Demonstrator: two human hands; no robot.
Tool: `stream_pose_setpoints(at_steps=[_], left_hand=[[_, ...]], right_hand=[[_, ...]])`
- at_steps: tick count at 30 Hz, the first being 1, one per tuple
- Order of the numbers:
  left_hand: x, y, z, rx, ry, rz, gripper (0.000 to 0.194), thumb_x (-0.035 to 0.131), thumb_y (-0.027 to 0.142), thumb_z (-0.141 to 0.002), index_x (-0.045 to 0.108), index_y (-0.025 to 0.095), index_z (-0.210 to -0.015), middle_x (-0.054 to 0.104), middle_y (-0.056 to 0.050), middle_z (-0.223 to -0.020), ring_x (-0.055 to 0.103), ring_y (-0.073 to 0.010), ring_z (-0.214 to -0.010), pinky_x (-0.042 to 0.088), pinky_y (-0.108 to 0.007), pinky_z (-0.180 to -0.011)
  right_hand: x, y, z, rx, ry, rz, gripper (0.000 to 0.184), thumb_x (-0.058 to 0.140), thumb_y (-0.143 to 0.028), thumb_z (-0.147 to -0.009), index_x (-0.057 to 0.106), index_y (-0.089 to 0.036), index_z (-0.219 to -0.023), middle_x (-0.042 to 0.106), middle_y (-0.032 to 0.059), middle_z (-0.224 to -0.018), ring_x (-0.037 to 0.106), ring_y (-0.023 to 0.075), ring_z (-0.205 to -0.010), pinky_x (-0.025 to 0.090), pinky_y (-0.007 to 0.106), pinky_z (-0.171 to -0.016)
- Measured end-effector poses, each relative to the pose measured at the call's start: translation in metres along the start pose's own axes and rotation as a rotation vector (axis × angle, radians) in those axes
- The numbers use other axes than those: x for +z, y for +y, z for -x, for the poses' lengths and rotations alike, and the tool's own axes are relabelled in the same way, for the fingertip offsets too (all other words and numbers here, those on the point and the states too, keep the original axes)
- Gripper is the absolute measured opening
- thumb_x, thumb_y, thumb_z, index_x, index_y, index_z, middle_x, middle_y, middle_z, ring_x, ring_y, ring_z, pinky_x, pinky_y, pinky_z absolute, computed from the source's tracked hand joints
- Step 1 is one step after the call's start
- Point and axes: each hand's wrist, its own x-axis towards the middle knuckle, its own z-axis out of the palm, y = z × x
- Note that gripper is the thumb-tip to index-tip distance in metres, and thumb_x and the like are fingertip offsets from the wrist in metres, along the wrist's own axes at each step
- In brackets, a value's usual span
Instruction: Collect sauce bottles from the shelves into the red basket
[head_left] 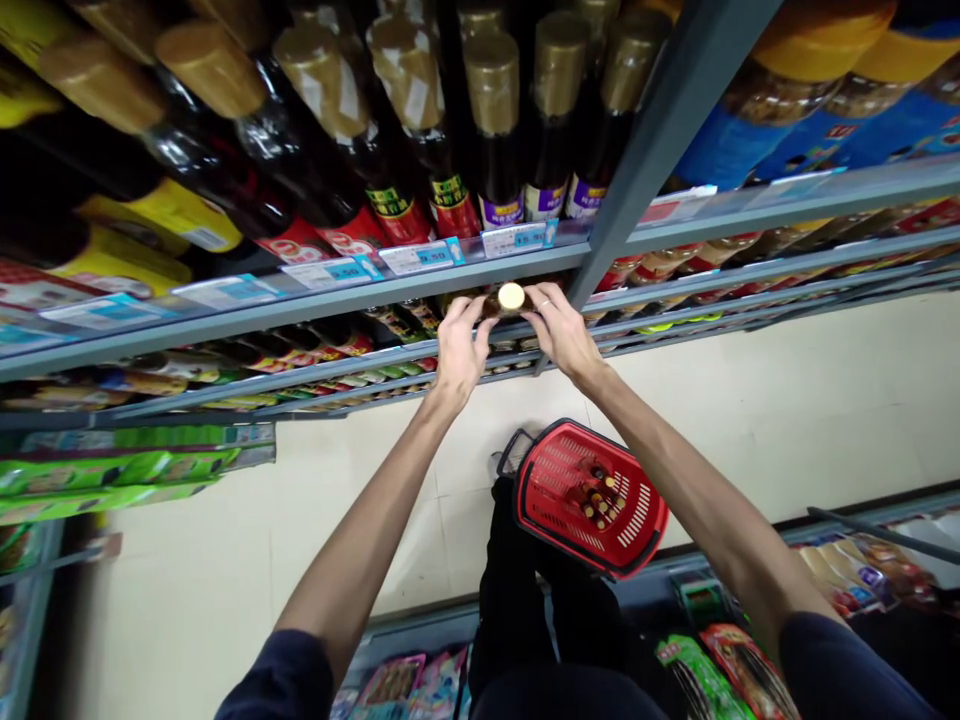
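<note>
"What's the grip doing?"
"Left hand [459, 352] and right hand [561, 330] pinch one gold-capped bottle [508, 300], just under the shelf edge [300, 292]."
"And below?"
"One red basket [592, 497], well beneath, on the floor [750, 420] side."

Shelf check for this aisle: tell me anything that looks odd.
The small bottle looks out of place: it is tipped toward the person, pale end showing, between the left hand and right hand, while the shelved bottles above stand upright.
</note>
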Motion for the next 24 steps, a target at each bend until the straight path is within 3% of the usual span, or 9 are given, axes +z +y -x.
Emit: stream_pose_setpoints(at_steps=[7, 14, 19, 24], left_hand=[[0.025, -0.018, 0.002, -0.050, 0.056, 0.023, 0.024, 0.051, 0.030, -0.101, 0.068, 0.014, -0.104, 0.064, -0.012, -0.104, 0.063, -0.0248, -0.100, 0.051, -0.038, -0.093], [0.044, -0.028, 0.003, -0.138, 0.075, -0.014, 0.023, 0.051, 0.029, -0.100, 0.068, 0.013, -0.101, 0.061, -0.014, -0.106, 0.064, -0.0242, -0.099, 0.053, -0.038, -0.093], [0.042, -0.025, 0.000, -0.155, 0.111, -0.079, 0.020, 0.053, 0.029, -0.099, 0.068, 0.017, -0.098, 0.066, -0.011, -0.095, 0.066, -0.0226, -0.091, 0.052, -0.033, -0.087], [0.035, -0.021, -0.004, -0.162, 0.045, -0.158, 0.024, 0.053, 0.032, -0.099, 0.066, 0.019, -0.085, 0.066, -0.008, -0.079, 0.067, -0.0210, -0.079, 0.051, -0.031, -0.081]], right_hand=[[0.026, 0.016, 0.000, 0.068, 0.045, 0.051, 0.038, 0.039, -0.026, -0.105, 0.054, -0.012, -0.137, 0.055, 0.0173, -0.128, 0.058, 0.0231, -0.117, 0.048, 0.034, -0.105], [0.043, 0.020, 0.001, 0.159, 0.100, 0.039, 0.037, 0.041, -0.025, -0.104, 0.055, -0.016, -0.137, 0.056, 0.0149, -0.127, 0.059, 0.0221, -0.118, 0.048, 0.035, -0.106], [0.038, 0.009, -0.004, 0.225, 0.067, 0.135, 0.037, 0.040, -0.028, -0.106, 0.058, -0.011, -0.134, 0.062, 0.0173, -0.123, 0.062, 0.0264, -0.114, 0.050, 0.038, -0.102], [0.032, 0.002, -0.011, 0.297, 0.015, 0.332, 0.034, 0.040, -0.036, -0.107, 0.065, -0.017, -0.121, 0.066, 0.0126, -0.116, 0.068, 0.0225, -0.097, 0.053, 0.030, -0.084]])
